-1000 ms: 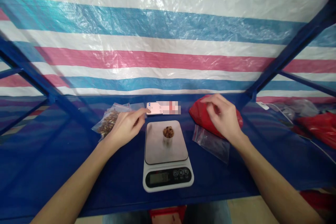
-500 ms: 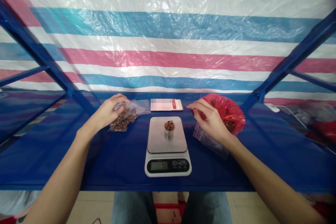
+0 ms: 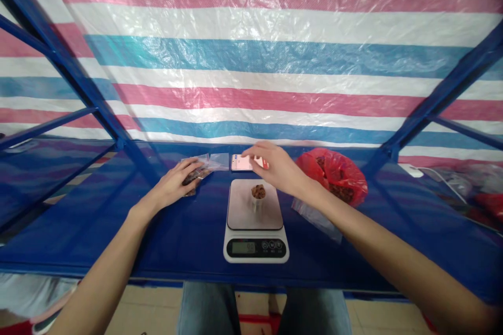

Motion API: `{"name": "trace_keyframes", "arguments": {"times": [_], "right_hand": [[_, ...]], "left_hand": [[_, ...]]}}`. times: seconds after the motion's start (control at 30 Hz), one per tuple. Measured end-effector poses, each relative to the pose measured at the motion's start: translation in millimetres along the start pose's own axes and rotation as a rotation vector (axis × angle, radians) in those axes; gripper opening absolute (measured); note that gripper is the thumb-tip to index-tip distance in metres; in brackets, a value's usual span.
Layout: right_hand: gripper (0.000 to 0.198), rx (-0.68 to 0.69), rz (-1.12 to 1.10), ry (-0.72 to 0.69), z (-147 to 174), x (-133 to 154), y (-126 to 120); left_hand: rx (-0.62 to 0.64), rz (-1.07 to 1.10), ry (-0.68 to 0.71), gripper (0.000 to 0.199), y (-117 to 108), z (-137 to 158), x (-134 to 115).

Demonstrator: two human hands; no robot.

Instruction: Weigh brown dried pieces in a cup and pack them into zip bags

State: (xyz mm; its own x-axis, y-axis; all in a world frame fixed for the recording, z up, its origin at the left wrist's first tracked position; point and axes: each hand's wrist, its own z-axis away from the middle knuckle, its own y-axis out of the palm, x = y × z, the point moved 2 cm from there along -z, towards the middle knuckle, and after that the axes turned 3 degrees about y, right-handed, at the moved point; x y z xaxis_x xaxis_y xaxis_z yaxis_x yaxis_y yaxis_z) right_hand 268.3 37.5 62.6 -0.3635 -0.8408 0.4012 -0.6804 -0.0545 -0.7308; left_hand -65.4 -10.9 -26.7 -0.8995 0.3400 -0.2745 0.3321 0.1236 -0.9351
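My left hand [image 3: 176, 183] lies over small clear zip bags [image 3: 202, 171] of brown pieces, its thumb and fingers apart around them. The palm hides part of the bags. My right hand [image 3: 275, 166] hovers at a phone [image 3: 240, 163] with a lit screen, thumb and fingers apart and holding nothing. Whether a fingertip touches the screen, I cannot tell. In front of it, a kitchen scale [image 3: 239, 209] carries a small metal cup [image 3: 257, 202] heaped with brown pieces [image 3: 258, 190]. The scale's display [image 3: 243, 247] shows digits too faint to read surely.
Beyond my right wrist sits an open red plastic bag [image 3: 353, 172] of brown pieces. Empty-looking clear zip bags [image 3: 320, 220] lie under my right forearm. Blue metal posts [image 3: 80, 81] frame both sides of the blue table [image 3: 176, 246], with striped sheeting [image 3: 251, 52] behind.
My right hand has moved left from beside the red bag to the phone. My left hand has settled lower and flatter over the clear bags. The view has shifted slightly.
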Motion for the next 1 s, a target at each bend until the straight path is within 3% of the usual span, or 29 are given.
{"name": "trace_keyframes", "arguments": {"times": [0.1, 0.2, 0.3, 0.37, 0.5, 0.7, 0.87, 1.0], "right_hand": [[0.022, 0.342, 0.175, -0.072, -59.5, 6.0, 36.8], [0.026, 0.564, 0.345, -0.027, -98.7, 7.1, 73.4], [0.038, 0.722, 0.432, -0.009, -109.5, 11.4, 100.6], [0.034, 0.752, 0.448, -0.011, -107.4, 14.2, 110.3], [0.02, 0.676, 0.411, 0.024, -106.7, 12.4, 105.0], [0.014, 0.493, 0.152, 0.117, -117.3, 1.6, 57.3], [0.029, 0.313, -0.423, 0.307, -94.6, -1.5, 36.7], [0.04, 0.112, -0.637, 0.448, -70.3, 0.9, 29.4]], "left_hand": [[-0.024, 0.03, 0.002, 0.058, -1.1, 3.3, 2.5], [-0.054, 0.057, 0.001, 0.064, -2.8, 7.1, 4.1], [-0.05, 0.02, -0.029, 0.069, -4.6, 10.4, 4.6], [-0.029, -0.027, -0.057, 0.07, -5.4, 12.0, 4.1], [-0.054, -0.056, -0.059, 0.077, -8.8, 12.8, -1.2], [-0.405, 0.008, 0.016, 0.077, -28.8, 1.9, -38.7], [-0.433, 0.142, 0.083, 0.089, -33.1, -27.4, -90.1], [-0.406, 0.172, 0.245, 0.112, -25.9, -54.0, -124.3]]}}
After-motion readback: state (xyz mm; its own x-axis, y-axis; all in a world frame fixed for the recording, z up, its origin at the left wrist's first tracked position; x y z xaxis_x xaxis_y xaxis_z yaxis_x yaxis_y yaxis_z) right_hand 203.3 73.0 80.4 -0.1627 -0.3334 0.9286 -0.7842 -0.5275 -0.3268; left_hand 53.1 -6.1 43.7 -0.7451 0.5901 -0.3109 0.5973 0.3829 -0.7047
